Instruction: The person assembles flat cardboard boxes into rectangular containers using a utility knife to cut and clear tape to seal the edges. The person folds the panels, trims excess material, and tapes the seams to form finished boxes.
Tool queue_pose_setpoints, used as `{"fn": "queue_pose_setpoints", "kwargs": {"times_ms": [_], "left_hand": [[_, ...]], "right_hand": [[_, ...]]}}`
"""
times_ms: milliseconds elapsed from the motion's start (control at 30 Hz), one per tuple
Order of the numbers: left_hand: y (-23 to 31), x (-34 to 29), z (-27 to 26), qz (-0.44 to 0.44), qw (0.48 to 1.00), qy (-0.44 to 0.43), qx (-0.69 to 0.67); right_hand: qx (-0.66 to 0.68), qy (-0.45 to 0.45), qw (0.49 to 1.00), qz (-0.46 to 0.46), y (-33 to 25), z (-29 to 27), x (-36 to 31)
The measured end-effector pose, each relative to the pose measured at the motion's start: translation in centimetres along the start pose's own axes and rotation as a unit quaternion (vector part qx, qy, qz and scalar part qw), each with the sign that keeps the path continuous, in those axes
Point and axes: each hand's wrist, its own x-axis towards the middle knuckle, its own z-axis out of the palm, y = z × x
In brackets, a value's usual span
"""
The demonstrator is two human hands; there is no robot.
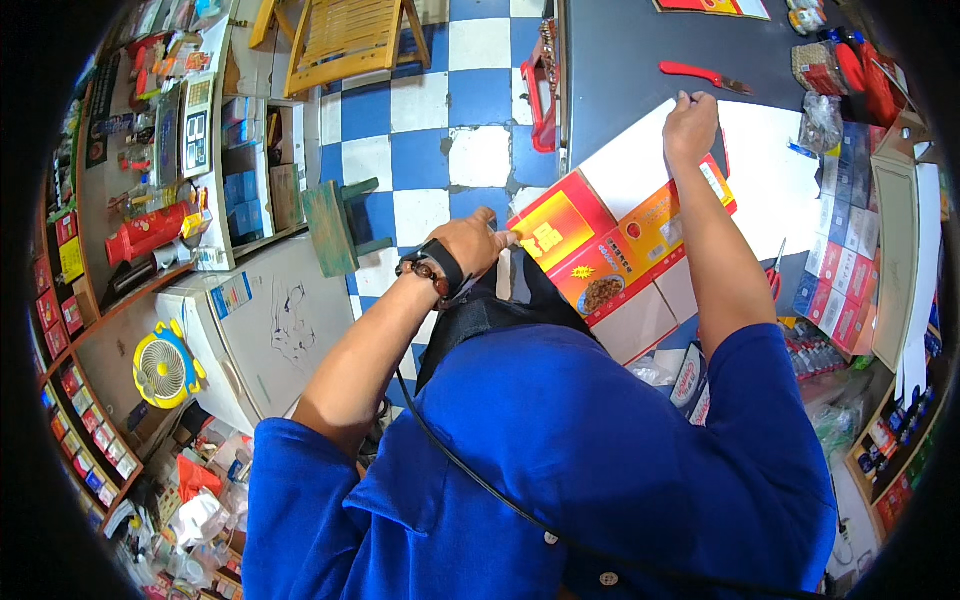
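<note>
A flattened cardboard box point(570, 235) with red and yellow printing and a picture of food lies in front of me, partly over the table's near edge. My left hand point(472, 243), with a dark band and beads at the wrist, pinches its left corner, thumb on top. My right hand point(691, 130) is closed over the white cardboard point(625, 150) beyond the printed panel; what its fingers hold is hidden. Just past that hand, a red-handled knife point(700, 74) lies on the dark grey table point(620, 60). Scissors point(776, 272) with red handles are by my right forearm.
Small boxes point(840, 265) and a clear plastic bag point(820, 122) line the table's right side. On the left stand a green stool point(335, 228), a white cabinet point(270, 325) and a yellow-and-blue fan point(168, 365). A folding wooden chair point(350, 38) is at the far left.
</note>
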Motion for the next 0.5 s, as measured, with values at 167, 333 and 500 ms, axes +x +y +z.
{"fn": "queue_pose_setpoints", "kwargs": {"times_ms": [167, 333, 500], "left_hand": [[-1.5, 2.9, 2.8, 0.009, 1.000, -0.013, -0.013], [-2.7, 4.1, 3.4, 0.044, 0.998, -0.014, -0.043], [-4.0, 4.8, 3.9, 0.073, 0.995, 0.014, -0.071]], "right_hand": [[-0.003, -0.017, 1.000, 0.006, -0.2, -0.1, 0.0], [0.015, -0.030, 0.999, 0.024, -0.5, -0.4, 0.0], [0.008, -0.027, 0.999, 0.024, 0.0, 0.1, 0.2]]}}
